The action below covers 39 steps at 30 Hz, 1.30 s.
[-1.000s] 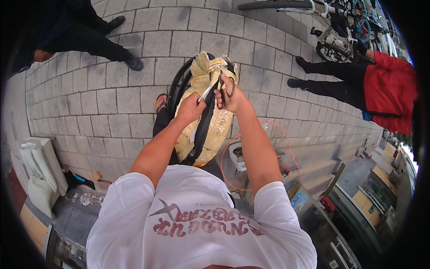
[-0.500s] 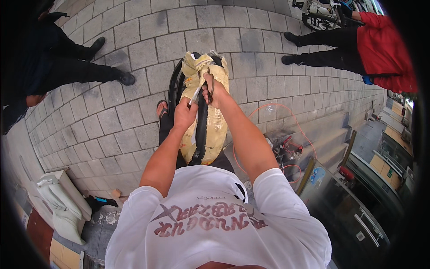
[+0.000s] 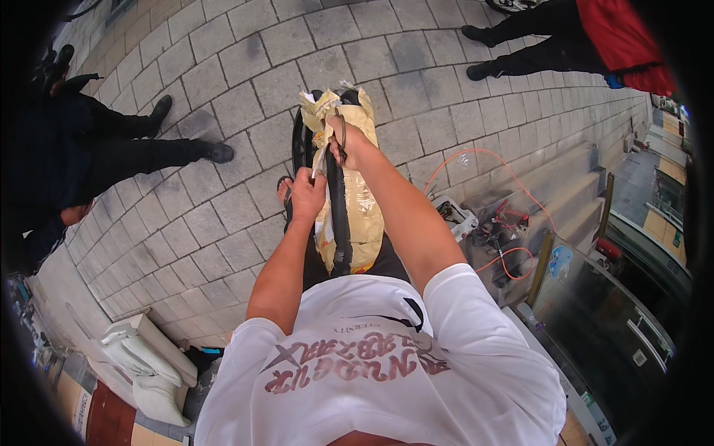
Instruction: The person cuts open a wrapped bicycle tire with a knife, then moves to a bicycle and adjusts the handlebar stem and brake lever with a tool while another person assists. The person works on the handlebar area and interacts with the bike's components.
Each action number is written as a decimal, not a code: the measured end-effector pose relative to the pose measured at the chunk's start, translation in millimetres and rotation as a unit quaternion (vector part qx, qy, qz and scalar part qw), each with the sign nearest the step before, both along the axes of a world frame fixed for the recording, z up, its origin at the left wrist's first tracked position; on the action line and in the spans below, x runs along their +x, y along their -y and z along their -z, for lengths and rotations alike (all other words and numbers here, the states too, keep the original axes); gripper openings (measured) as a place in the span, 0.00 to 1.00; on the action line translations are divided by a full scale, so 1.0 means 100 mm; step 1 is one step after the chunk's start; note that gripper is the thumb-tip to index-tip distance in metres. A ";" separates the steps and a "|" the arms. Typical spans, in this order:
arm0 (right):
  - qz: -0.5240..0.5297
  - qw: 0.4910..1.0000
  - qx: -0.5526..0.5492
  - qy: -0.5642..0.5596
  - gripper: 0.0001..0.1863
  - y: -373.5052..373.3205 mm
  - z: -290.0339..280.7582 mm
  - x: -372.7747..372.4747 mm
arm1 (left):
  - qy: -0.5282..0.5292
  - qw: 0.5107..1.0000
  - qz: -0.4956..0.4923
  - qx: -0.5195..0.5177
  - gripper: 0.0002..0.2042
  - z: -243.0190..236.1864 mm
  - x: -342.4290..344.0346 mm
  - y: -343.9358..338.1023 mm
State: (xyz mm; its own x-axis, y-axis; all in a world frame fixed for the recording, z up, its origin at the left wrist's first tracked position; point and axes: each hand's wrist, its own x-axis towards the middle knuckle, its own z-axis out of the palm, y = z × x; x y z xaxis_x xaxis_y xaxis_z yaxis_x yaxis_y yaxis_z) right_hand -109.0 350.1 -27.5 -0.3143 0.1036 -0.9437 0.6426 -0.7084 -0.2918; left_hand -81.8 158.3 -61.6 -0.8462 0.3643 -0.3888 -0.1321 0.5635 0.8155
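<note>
A black tyre (image 3: 339, 215) stands upright between my legs, partly covered in torn tan plastic wrapping (image 3: 363, 215). My right hand (image 3: 349, 145) is closed around a pair of scissors (image 3: 343, 132) with dark handle loops, over the upper part of the wrapping. My left hand (image 3: 307, 195), nearer to me and slightly left, is closed on an edge of the wrapping beside a pale strip. Ragged flaps of wrapping stick up at the far end. Where the scissor blades meet the wrapping is hard to make out.
A second black tyre (image 3: 299, 141) shows along the left of the bundle. An orange hose (image 3: 513, 178) loops at right near tools and steps (image 3: 569, 182). People in dark trousers stand far left and far right. A pale cushioned seat (image 3: 149, 372) is at lower left.
My view has turned, so the surroundings shift in the picture. Both hands stay on the wrapping, with my right hand a little farther left over it.
</note>
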 end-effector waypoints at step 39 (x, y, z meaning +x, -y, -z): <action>-0.167 0.940 0.295 0.029 0.33 -0.74 -0.20 0.23 | 0.419 0.865 -0.243 0.133 0.10 0.70 0.04 0.61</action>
